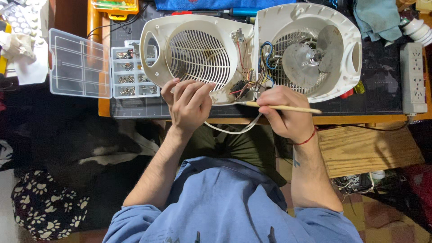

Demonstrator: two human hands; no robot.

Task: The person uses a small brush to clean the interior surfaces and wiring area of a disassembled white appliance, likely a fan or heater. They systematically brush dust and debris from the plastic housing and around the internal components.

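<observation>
An opened cream fan heater lies on the dark mat. Its front shell with the grille (198,54) is on the left, and its rear shell with the metal fan blade (310,56) is on the right. Coloured wires and a small switch block (245,85) join the two halves. My left hand (186,104) rests on the lower edge of the grille shell, fingers curled against it. My right hand (285,117) grips a thin wooden-handled brush (288,108), its tip pointing left at the wiring. A white cable (234,130) loops below the table edge.
A clear compartment box of screws (132,72) with its lid (78,63) open sits at the left. A white power strip (414,78) lies at the right edge, a teal cloth (378,15) at the back right, and a wooden board (364,150) below the table.
</observation>
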